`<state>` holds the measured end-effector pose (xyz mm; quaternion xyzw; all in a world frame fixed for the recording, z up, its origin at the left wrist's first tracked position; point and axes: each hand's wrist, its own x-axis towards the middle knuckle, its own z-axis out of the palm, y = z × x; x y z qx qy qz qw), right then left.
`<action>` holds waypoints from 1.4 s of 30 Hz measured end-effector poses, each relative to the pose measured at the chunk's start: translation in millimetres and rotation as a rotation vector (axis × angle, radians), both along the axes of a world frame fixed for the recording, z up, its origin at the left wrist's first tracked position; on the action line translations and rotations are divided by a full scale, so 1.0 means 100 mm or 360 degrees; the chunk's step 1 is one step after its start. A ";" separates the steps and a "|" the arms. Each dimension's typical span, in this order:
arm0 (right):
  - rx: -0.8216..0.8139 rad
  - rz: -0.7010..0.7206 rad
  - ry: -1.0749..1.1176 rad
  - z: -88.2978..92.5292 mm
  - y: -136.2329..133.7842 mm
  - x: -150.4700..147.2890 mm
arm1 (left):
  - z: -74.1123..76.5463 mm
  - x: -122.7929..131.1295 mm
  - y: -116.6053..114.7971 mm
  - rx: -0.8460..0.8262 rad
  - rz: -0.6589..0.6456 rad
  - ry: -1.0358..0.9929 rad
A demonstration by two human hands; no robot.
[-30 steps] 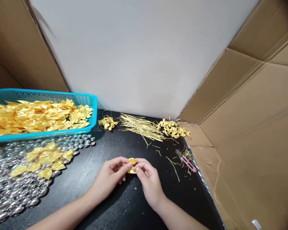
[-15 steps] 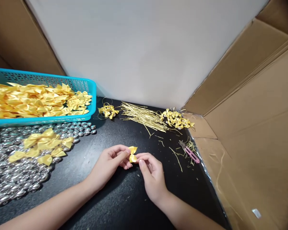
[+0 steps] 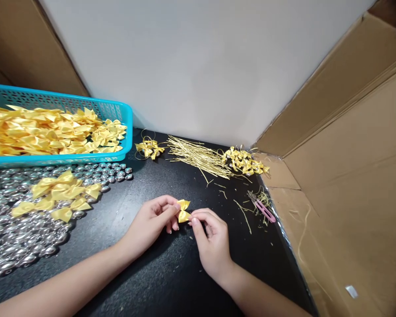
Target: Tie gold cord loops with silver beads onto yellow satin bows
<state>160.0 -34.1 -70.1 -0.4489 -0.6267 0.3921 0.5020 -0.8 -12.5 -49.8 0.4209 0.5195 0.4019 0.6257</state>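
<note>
A glossy yellow bow (image 3: 184, 211) shows against the black counter (image 3: 158, 273), beside a turquoise basket (image 3: 125, 115) of yellow bows, shiny silver beads (image 3: 16, 246), gold threads (image 3: 198, 156), pink snips (image 3: 263, 210) and brown cardboard (image 3: 356, 167).

Both hands on one yellow bow (image 3: 184, 210).
Left hand (image 3: 153, 220) and right hand (image 3: 211, 242) pinch it above the black table (image 3: 158, 273).

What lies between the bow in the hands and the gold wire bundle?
In the head view, only bare black table separates the yellow bow from the gold wire bundle.
</note>
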 end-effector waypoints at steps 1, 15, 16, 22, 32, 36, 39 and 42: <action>-0.0011 -0.0013 0.0005 -0.01 0.00 0.00 | 0.00 0.00 0.00 0.0023 -0.0004 -0.0004; 0.1139 0.0129 -0.0657 0.07 0.15 0.28 | 0.05 -0.10 0.00 -0.0387 -0.0457 -0.0551; 0.1162 0.0158 -0.0683 0.06 0.15 0.29 | 0.04 -0.11 0.00 -0.0394 -0.0480 -0.0565; 0.1123 0.0131 -0.0655 0.10 0.16 0.28 | -0.07 -0.11 -0.03 -0.0166 -0.0511 -0.0601; 0.0375 0.0115 -0.0326 0.12 -0.10 0.17 | -0.15 -0.03 -0.14 0.0208 -0.0197 -0.0397; -0.0066 0.0287 -0.0167 0.10 -0.24 0.10 | -0.10 -0.01 -0.12 0.0119 -0.0151 -0.0298; -0.0449 0.0334 0.0044 0.08 -0.27 0.03 | -0.06 0.00 -0.11 0.0086 -0.0144 -0.0293; -0.0784 0.0299 0.0270 0.07 -0.24 -0.03 | -0.03 0.01 -0.10 0.0088 -0.0141 -0.0281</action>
